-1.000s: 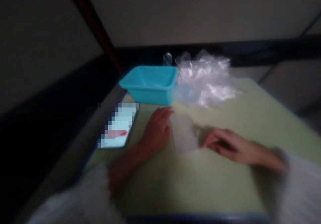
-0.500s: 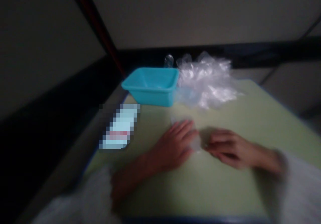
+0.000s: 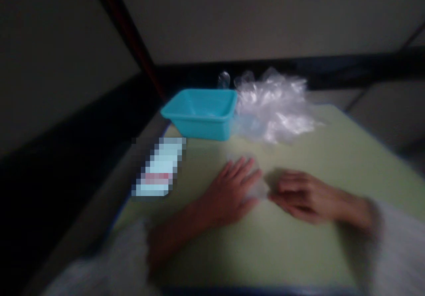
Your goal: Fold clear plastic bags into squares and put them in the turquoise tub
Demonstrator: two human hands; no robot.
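A small clear plastic bag (image 3: 257,190) lies flat on the pale green table (image 3: 265,251). My left hand (image 3: 232,190) rests palm down on it with fingers spread, covering much of the plastic. To the right, my right hand (image 3: 303,196) is closed, thumb and forefinger pinched together at the bag's right corner. The fingertips hide exactly how much of the plastic is between them. The picture is dim and somewhat blurred.
A turquoise plastic basin (image 3: 206,128) stands at the back left of the table. Beside it is a heap of crinkled clear plastic bags (image 3: 279,105). A pixelated, phone-shaped object (image 3: 159,167) lies along the left edge. A wall rises behind the table.
The fingers of my left hand have spread a little further apart on the bag. My right hand has shifted only slightly, with its pinch at the bag's corner.
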